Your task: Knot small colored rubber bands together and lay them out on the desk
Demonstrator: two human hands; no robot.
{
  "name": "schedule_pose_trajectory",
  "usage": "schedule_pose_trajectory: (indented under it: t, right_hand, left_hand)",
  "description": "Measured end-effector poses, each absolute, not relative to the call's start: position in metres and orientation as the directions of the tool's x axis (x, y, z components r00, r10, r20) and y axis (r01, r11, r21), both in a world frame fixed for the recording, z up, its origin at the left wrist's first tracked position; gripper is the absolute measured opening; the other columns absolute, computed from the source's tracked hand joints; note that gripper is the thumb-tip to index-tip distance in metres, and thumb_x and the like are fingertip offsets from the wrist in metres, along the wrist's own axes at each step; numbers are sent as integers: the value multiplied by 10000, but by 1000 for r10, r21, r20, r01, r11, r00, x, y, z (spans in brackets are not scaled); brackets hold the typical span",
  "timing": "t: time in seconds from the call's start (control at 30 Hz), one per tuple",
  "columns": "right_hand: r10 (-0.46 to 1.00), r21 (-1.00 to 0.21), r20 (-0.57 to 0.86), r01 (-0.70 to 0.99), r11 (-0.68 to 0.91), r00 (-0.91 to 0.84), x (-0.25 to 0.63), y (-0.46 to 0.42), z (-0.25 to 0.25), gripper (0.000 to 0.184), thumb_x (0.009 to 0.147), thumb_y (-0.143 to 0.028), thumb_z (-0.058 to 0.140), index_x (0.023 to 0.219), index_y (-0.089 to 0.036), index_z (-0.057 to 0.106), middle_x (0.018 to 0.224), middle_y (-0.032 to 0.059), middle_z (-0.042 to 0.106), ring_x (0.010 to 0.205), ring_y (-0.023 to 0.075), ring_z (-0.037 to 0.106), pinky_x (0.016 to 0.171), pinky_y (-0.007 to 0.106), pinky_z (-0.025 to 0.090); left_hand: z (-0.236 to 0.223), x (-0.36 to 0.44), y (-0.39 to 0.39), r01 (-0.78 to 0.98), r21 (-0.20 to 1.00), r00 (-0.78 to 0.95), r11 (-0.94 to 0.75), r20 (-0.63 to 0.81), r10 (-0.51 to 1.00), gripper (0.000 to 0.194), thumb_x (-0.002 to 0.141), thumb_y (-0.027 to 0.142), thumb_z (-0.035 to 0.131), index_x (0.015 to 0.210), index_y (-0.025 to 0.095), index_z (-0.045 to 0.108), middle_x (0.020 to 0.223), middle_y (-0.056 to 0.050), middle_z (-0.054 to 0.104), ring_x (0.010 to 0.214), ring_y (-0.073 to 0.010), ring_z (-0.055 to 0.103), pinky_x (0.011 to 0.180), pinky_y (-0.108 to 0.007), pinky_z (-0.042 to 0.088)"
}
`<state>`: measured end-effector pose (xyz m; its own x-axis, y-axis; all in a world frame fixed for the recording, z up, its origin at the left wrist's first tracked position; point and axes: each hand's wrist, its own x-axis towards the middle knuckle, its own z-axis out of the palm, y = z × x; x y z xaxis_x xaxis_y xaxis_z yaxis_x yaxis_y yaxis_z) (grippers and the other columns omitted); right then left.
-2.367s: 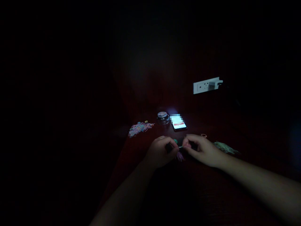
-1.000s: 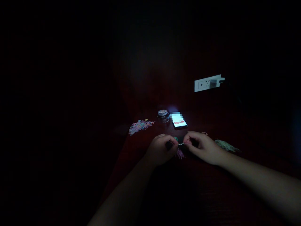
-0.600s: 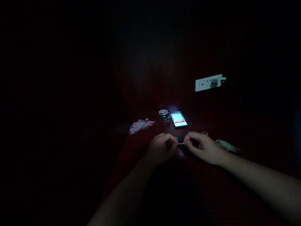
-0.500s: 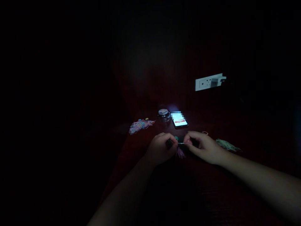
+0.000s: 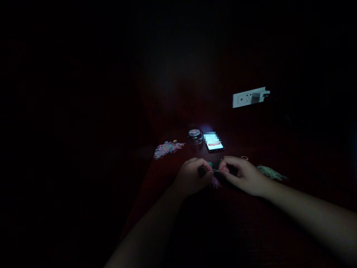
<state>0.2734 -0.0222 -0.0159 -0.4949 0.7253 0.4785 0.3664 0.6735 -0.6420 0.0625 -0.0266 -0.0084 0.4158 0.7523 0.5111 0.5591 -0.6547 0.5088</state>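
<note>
My left hand (image 5: 193,176) pinches one end of a thin pale rubber band (image 5: 215,170) with thumb and index finger. The other end is pinched by my right hand (image 5: 241,175), so the band spans the small gap between my fingertips. Just below it lies a small bunch of purple rubber bands (image 5: 215,182) on the dark table. A green ring-shaped band (image 5: 210,164) sits right behind my left fingertips. Beyond my right hand is a pinkish loop (image 5: 244,158). To the right of that hand lies a pile of pale green rubber bands (image 5: 271,172).
A heap of mixed-colour rubber bands (image 5: 167,149) lies at the table's left side. Behind my hands stand a lidded clear jar (image 5: 195,137) and a phone (image 5: 214,142) with a lit screen. A wall socket (image 5: 248,97) with a plug is at the back right. The surroundings are very dark.
The stretch between my fingertips looked like a short twisted pale strand before and now shows as thin, separate strands. Both hands keep their pinch. The view has shifted slightly.
</note>
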Motion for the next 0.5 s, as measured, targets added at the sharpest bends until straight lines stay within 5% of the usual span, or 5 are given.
schedule_pose_trajectory:
  t: [0.5]
  right_hand:
    - [717, -632, 486, 366, 683, -499, 273, -22, -13, 119, 864, -251, 558, 772, -187, 595, 690, 0, 551, 646, 137, 513, 602, 266, 438]
  left_hand:
    - [-6, 64, -29, 544, 522, 440, -657, 489, 753, 58, 819, 246, 619, 793, 202, 644, 781, -4, 681, 767, -160, 614, 716, -286, 459]
